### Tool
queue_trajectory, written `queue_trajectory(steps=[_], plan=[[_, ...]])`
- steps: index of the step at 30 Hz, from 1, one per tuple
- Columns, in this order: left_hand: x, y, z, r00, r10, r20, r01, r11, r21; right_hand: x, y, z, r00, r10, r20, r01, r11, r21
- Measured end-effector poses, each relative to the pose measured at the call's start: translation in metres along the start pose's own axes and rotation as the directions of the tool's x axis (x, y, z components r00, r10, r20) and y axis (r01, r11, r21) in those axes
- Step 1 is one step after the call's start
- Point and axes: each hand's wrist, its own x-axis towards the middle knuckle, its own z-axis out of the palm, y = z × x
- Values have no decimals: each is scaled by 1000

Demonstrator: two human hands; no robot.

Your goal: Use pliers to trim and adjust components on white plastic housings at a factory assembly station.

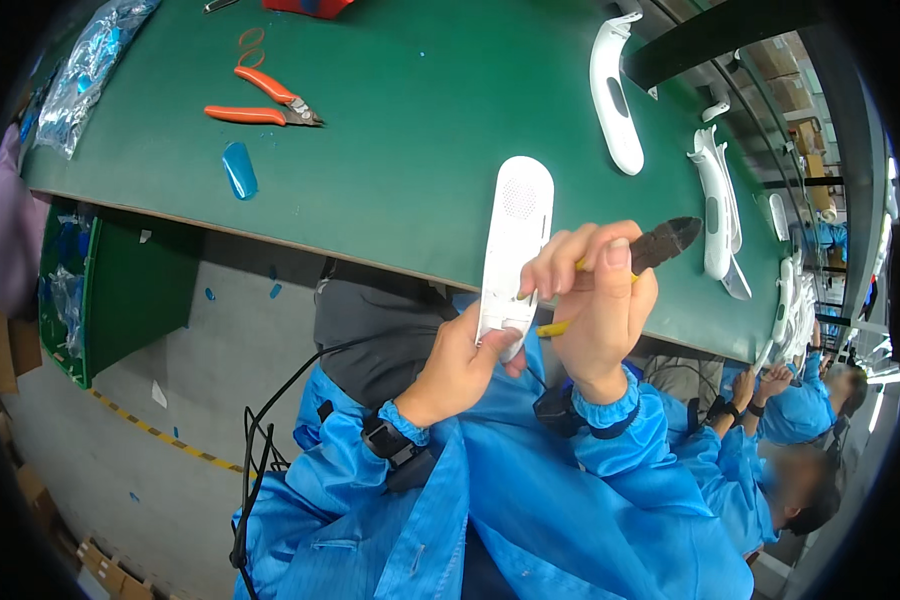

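Observation:
A long white plastic housing (pixel 516 225) with rounded ends and a patch of small holes stands tilted over the table's near edge. My left hand (pixel 450 372) grips its lower end between thumb and fingers. In my right hand (pixel 602 305) is a pair of pliers (pixel 667 243) with yellow handles; its dark jaws point up and right, away from the housing. The right fingertips are at the housing's right edge; whether they press on it I cannot tell. Part of the handles is hidden by my palm and fingers.
Orange-handled cutters (pixel 265 108) and a blue translucent piece (pixel 239 170) lie on the green table (pixel 390 130). White curved housings (pixel 615 100) lie at right, near a dark post (pixel 720 45). Below left is a green bin (pixel 140 280). Co-workers in blue (pixel 740 490) sit at right.

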Motion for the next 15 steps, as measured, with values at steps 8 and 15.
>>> queue_trajectory(steps=[8,15], plan=[[3,-5,-4,996,64,59,-63,998,-12,3,7,12,990,84,-109,-90,995,-52],[4,4,-4,999,20,39,-23,998,53,2,12,11,991,71,-109,-75,997,-30]])
